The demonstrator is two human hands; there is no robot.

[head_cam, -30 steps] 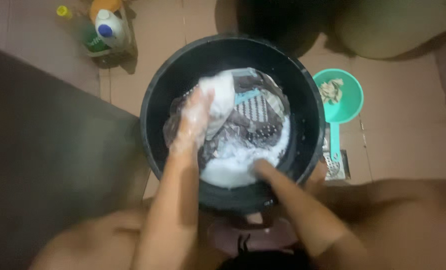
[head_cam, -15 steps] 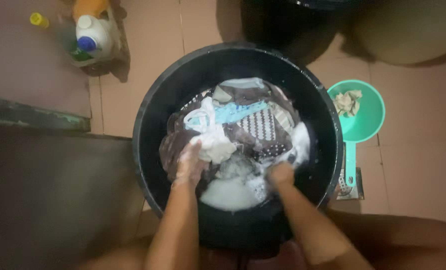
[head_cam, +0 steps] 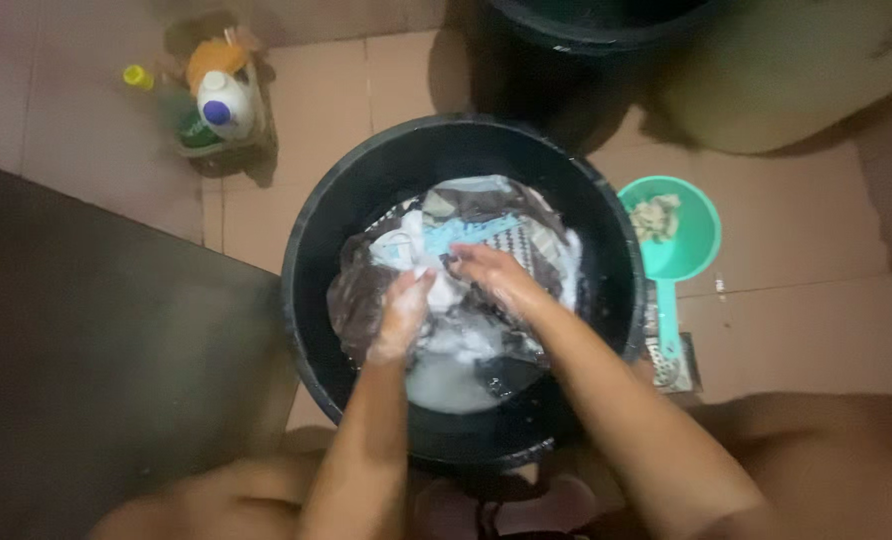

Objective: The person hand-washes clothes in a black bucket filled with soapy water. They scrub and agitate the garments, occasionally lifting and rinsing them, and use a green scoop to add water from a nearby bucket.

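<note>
A big black tub (head_cam: pixel 316 225) stands on the tiled floor, full of wet clothes (head_cam: pixel 486 215) and white suds (head_cam: pixel 446 380). My left hand (head_cam: pixel 403 315), covered in foam, is closed on a white garment (head_cam: pixel 436 285) in the middle of the tub. My right hand (head_cam: pixel 491 272) meets it from the right and grips the same white cloth. Both forearms reach in over the tub's near rim.
A green plastic dipper (head_cam: pixel 671 240) with a rag in it lies right of the tub, its handle over a floor drain (head_cam: pixel 671 365). Detergent bottles (head_cam: pixel 221 105) stand at the back left. A second dark bucket (head_cam: pixel 586 40) sits behind. A dark raised surface (head_cam: pixel 96 360) fills the left.
My right hand has left the suds at the tub's near side and moved up to the white garment. My left hand stays on that cloth, lower than a second ago.
</note>
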